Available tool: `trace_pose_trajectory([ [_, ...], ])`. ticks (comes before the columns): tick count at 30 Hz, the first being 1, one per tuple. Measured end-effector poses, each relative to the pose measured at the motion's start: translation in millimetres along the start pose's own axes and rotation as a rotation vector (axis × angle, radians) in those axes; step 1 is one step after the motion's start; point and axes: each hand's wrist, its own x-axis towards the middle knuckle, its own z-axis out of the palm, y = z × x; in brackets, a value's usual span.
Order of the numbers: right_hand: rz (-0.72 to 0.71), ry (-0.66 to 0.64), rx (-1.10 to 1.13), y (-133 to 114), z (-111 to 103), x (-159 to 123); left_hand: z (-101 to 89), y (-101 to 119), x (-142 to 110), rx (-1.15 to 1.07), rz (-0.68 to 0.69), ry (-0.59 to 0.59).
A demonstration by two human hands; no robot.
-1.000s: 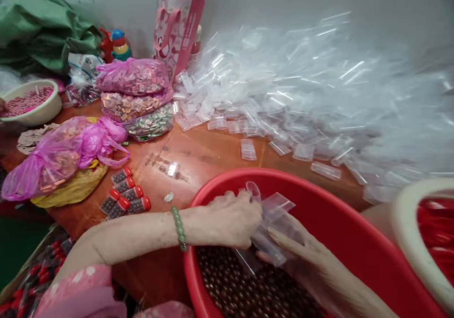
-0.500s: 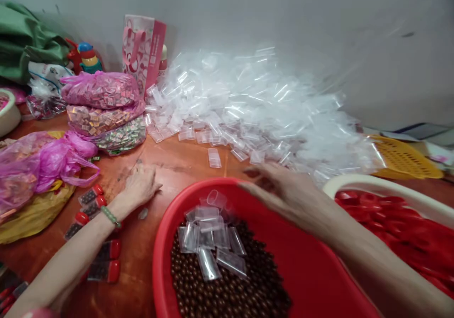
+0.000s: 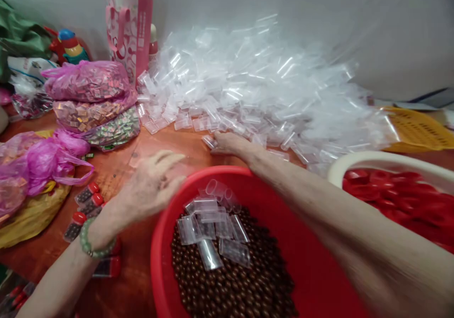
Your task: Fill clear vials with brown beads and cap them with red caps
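Observation:
My right hand (image 3: 232, 144) reaches past the far rim of a red tub (image 3: 160, 242), its fingertips closed on a small clear plastic case (image 3: 209, 141) at the front of a heap. Left of the tub, my left hand (image 3: 152, 181) is smeared by motion; its thumb and fingers look apart, and I make out nothing held. Dark brown beads (image 3: 227, 294) fill part of the tub. Several clear empty cases (image 3: 207, 254) lie on top of them.
A large heap of clear cases (image 3: 241, 81) leans along the wall. Red caps (image 3: 397, 204) fill a cream basin at right, near a yellow basket (image 3: 418, 129). Filled red-capped cases (image 3: 74, 226), pink plastic bags (image 3: 92, 84) and a gift bag (image 3: 122, 39) stand left.
My right hand has moved left and away over the rim to the case at the heap's front. My left hand has moved right, towards the tub. The view has shifted slightly.

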Motion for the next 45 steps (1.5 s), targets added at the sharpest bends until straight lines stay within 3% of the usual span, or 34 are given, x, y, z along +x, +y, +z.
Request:
trace_pose_trajectory([
  [3, 0.028, 0.018, 0.024, 4, -21, -22, 7.0, 35, 4, -0.057, 0.31, -0.11],
  [5, -0.004, 0.094, 0.074, 5, -38, -53, 19.3, 47, 6, 0.051, 0.36, -0.178],
  [6, -0.099, 0.176, 0.174, 6, -44, -71, 25.7, 50, 5, 0.118, 0.362, -0.185],
  [9, -0.275, 0.155, 0.279, 8, -51, -130, 41.3, 59, -2, 0.219, 0.416, -0.226],
  [12, -0.342, 0.147, 0.292, 13, -38, -177, 54.9, 70, -15, 0.207, 0.575, -0.365],
  [15, -0.292, 0.161, 0.32, 19, -17, -203, 73.9, 76, -26, 0.261, 0.716, -0.454],
  [19, -0.228, 0.201, 0.367, 28, 7, -214, 97.3, 68, -26, 0.384, 0.801, -0.516],
  [23, -0.157, 0.214, 0.469, 29, 21, -215, 97.4, 57, -9, 0.458, 0.851, -0.51],
  [28, -0.164, 0.231, 0.546, 26, 29, -212, 89.5, 49, 13, 0.566, 0.851, -0.452],
  [32, -0.172, 0.325, 0.523, 29, 26, -215, 85.5, 50, 10, 0.518, 0.845, -0.428],
  [35, -0.197, 0.395, 0.52, 28, 22, -223, 70.2, 63, 4, 0.419, 0.705, -0.38],
  [39, -0.258, 0.409, 0.51, 16, 15, -238, 46.9, 86, 1, 0.339, 0.447, -0.183],
  [41, -0.299, 0.4, 0.499, 7, 11, -244, 44.4, 94, 0, 0.336, 0.395, -0.128],
  [45, -0.335, 0.363, 0.481, -7, 8, -255, 55.3, 101, -7, 0.314, 0.4, -0.181],
])
